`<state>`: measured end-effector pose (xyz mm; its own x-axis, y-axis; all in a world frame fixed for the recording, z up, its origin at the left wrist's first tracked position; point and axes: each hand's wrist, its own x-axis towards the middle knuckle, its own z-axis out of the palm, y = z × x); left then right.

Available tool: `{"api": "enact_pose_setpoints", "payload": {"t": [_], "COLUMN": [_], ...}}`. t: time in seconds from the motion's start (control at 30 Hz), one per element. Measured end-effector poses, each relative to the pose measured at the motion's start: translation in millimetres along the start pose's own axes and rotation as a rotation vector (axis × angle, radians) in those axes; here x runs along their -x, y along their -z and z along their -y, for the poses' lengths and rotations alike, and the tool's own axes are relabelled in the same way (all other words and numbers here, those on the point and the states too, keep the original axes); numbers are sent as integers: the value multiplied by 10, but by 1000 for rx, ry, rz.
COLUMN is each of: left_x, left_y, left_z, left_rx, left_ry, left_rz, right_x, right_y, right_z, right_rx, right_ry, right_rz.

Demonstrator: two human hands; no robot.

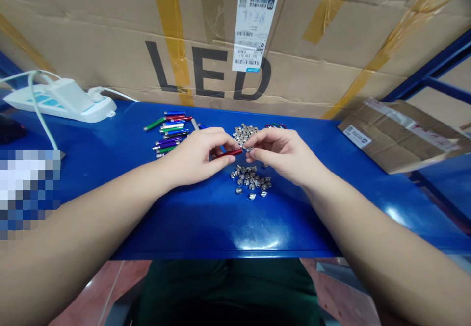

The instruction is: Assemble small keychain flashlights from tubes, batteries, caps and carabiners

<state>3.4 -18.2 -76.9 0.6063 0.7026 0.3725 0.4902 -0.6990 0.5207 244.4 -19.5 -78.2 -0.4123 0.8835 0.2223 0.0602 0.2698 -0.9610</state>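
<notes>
My left hand (202, 155) is closed on a slim red metal tube (236, 152), which points to the right. Pinched in the fingertips of my right hand (285, 152) is a small silver metal cap (249, 149), close to the tube's end; whether the two touch I cannot tell. Below both hands lies a loose pile of small silver caps (252, 181). Just behind my fingers is a heap of small, flat, round silver pieces (243, 133), partly hidden. Several coloured metal tubes (172, 132) lie to the left of my left hand.
Colourful rings (275, 126) sit behind my right hand. A white power strip (62, 100) with cables is at the back left of the blue table (206, 228). A big cardboard box (121, 27) walls off the back, and a smaller carton (408, 135) stands right.
</notes>
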Motion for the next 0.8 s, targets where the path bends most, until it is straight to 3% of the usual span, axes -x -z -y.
{"api": "enact_pose_setpoints", "payload": {"t": [0.2, 0.57, 0.8], "left_x": [5, 1, -1], "left_y": [-4, -25, -32], "left_z": [2, -14, -21], "left_rx": [11, 2, 31], "left_ry": [1, -49, -21], "left_rz": [6, 13, 25], "right_x": [-1, 14, 20], "right_y": [-2, 11, 40], "right_z": [-8, 17, 2], "right_rx": [-91, 71, 62], "right_ry": [-119, -43, 1], "right_rz": [-3, 55, 70]}}
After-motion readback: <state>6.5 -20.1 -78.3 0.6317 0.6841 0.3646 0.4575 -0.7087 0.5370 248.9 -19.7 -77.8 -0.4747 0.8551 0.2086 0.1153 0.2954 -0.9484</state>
